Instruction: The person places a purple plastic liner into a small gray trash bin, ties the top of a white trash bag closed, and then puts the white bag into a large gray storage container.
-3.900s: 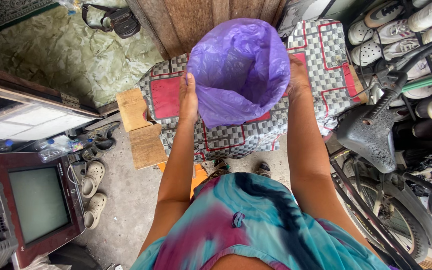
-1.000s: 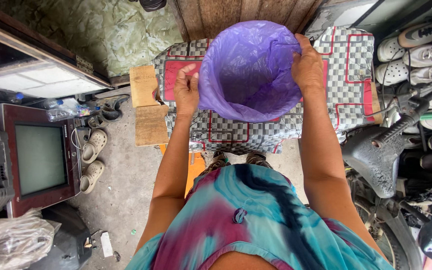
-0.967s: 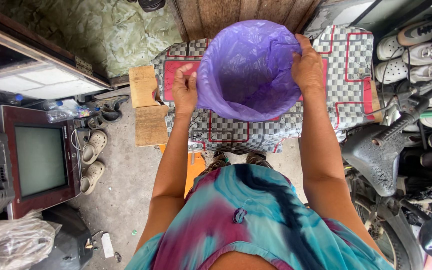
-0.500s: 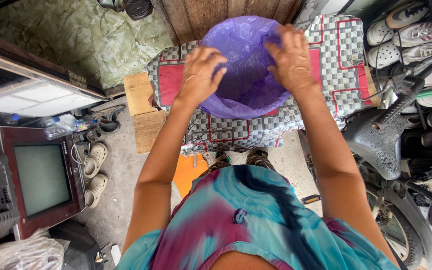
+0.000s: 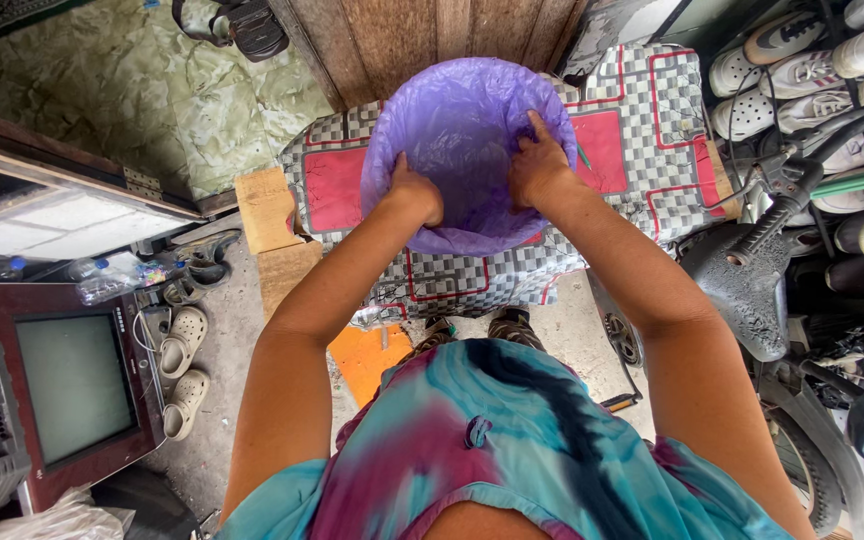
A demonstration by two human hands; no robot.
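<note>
Two hands in shot, both on one purple plastic bag point(image 5: 462, 140); I'm reading this from the head camera only.
Bag: mouth spread wide and round, facing up at me, held out in front of the body, above a checked cloth point(image 5: 642, 150) with red patches.
Left hand point(image 5: 415, 190): inside the near-left rim, fingers curled over the film and gripping it; knuckles show, fingertips hidden in the folds.
Right hand point(image 5: 540, 165): inside the right rim, fingers spread and pressed flat on the inner wall, thumb side toward me; looks more like a push than a pinch, can't tell if it clamps the edge.
Contents: I see nothing inside, only creased purple film.
Progress, my read: bag is opened and shaped into a bowl, so the opening-out part looks done. Nothing has gone in, and the bag sits on or in nothing that I can make out. Whether its bottom touches the cloth is hidden.
Around: old TV set point(image 5: 77, 385) lower left on the floor, sandals point(image 5: 184, 370) beside it, wooden blocks point(image 5: 267, 205) left of the cloth, motorbike seat point(image 5: 747, 295) right, shoes point(image 5: 812, 60) on a rack upper right.
</note>
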